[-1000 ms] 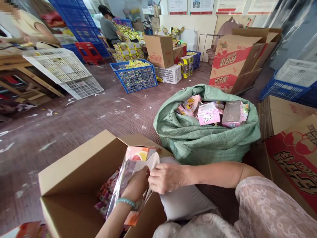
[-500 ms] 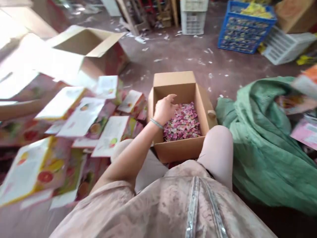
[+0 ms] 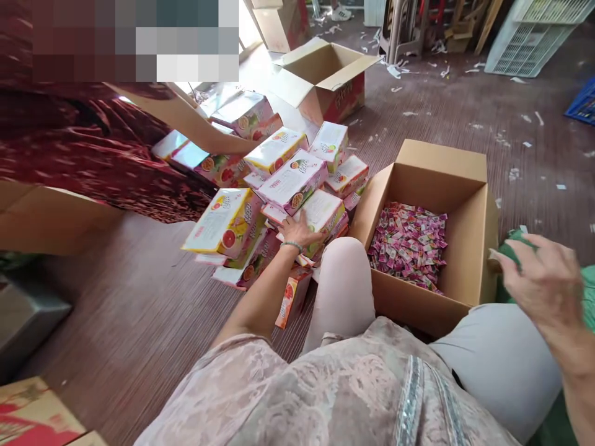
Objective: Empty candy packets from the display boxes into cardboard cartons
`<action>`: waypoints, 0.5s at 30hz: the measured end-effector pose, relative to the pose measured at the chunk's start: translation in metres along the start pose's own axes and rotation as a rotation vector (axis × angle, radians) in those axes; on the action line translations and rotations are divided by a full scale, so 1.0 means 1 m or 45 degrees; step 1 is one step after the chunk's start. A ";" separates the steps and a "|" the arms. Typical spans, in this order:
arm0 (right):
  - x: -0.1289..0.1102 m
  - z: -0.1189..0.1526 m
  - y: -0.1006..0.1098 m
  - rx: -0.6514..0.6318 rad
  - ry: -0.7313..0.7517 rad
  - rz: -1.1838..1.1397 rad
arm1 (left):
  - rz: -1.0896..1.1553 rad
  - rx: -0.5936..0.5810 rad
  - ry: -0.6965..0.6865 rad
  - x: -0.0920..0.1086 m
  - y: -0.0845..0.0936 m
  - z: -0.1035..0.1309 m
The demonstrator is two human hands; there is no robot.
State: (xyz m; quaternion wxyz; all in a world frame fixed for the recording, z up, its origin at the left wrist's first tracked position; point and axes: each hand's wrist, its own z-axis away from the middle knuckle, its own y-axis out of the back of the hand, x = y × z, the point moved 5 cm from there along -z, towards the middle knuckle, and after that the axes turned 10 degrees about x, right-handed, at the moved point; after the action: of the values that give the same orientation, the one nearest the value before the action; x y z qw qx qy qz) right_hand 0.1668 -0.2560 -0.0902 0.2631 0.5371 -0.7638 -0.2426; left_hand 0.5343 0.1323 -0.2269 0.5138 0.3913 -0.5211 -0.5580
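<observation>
My left hand (image 3: 298,233), with a beaded bracelet at its wrist, rests with spread fingers on a fruit-printed box (image 3: 320,209) in the pile to my left. Between my knees stands an open cardboard carton (image 3: 432,303) with many small pink packets (image 3: 409,244) in its bottom. My right hand (image 3: 542,279) is raised at the right, beyond the carton's right side and above green cloth. It is blurred, its fingers bent and apart from the thumb, and nothing shows in it.
Another person's arm (image 3: 204,127) reaches to the pile's far side from the left. An open carton (image 3: 341,93) stands behind the pile. White crates (image 3: 534,40) are at the back right, a green sack (image 3: 588,291) at the right edge. Paper scraps litter the floor.
The view has swung left. My left hand has left the carton of packets and lies on the boxes. My right hand and the other person have come into view.
</observation>
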 end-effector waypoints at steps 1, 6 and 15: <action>-0.015 -0.005 -0.014 -0.067 0.016 -0.044 | 0.018 0.044 -0.009 -0.002 -0.002 0.002; -0.077 -0.024 -0.061 -0.236 -0.187 -0.459 | 0.518 0.154 0.105 -0.010 0.023 0.018; -0.122 -0.066 -0.135 -0.531 -1.513 -2.054 | 2.025 -0.485 -0.022 0.116 0.096 0.037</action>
State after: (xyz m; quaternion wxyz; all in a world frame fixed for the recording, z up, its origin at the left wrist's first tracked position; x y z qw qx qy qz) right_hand 0.3387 -0.1876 -0.1472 -0.3116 0.6277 -0.1243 -0.7025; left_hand 0.4951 0.0324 -0.1159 0.8098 -0.1938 -0.5431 -0.1086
